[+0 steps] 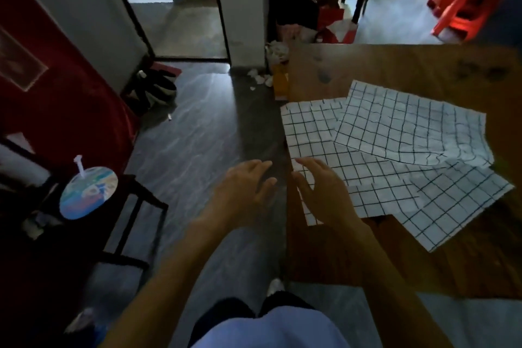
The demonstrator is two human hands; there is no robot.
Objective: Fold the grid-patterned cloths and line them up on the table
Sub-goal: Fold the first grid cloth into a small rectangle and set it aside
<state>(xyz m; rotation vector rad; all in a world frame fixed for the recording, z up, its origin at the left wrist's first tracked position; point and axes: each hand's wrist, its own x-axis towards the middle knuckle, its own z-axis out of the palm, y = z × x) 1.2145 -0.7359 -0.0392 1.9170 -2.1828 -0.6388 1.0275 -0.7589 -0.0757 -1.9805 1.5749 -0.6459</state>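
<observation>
Several white cloths with a black grid lie unfolded and overlapping on the wooden table point(395, 65). The top cloth point(409, 127) sits farthest back, a second cloth point(308, 127) spreads under it to the left table edge, and a third cloth point(457, 200) reaches toward the front right. My right hand point(324, 192) hovers over the near left part of the cloths, fingers spread and holding nothing; contact with the fabric is unclear. My left hand point(243, 189) hangs open beside the table's left edge, above the floor.
A dark stool point(132, 206) carrying a round colourful fan point(89, 192) stands on the left. Dark marbled floor point(197, 135) lies between stool and table. Red plastic stools point(457, 3) stand at the back right. Bags and crumpled paper point(276, 51) sit by the table's far left corner.
</observation>
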